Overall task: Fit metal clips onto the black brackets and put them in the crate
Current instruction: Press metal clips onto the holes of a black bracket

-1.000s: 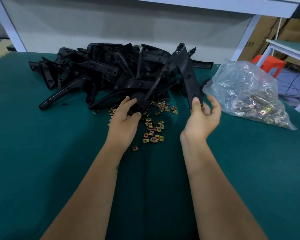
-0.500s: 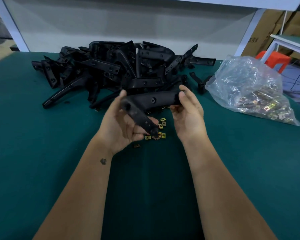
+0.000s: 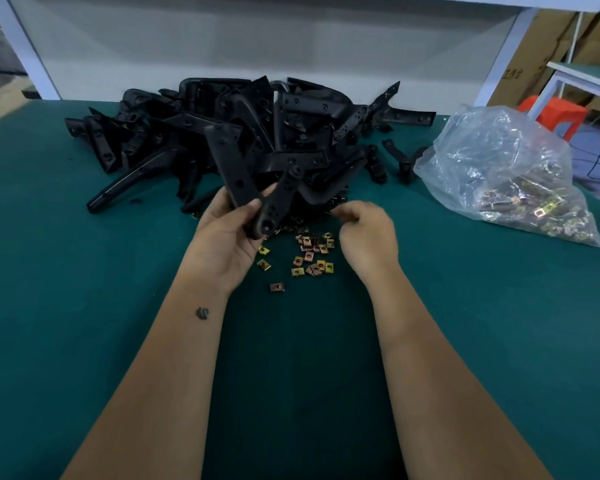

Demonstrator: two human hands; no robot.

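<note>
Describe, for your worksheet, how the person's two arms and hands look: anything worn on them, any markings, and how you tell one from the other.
Both forearms are bare up to the frame's bottom edge: no sleeves, gloves, watch, rings or bracelets show. The left hand belongs to the arm bearing a small dark mark, possibly a tattoo, on the inner forearm just below the wrist. The right hand and its forearm carry no visible mark.

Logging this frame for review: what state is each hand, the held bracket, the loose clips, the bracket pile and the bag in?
left hand: grips a bracket, palm up.
held bracket: lifted off the table, tilted, no clip visible on it.
right hand: fingers curled over the clips; whether it pinches one cannot be told.
loose clips: scattered on the table.
bracket pile: heaped, untouched.
plastic bag: lying slumped, clips inside.
</note>
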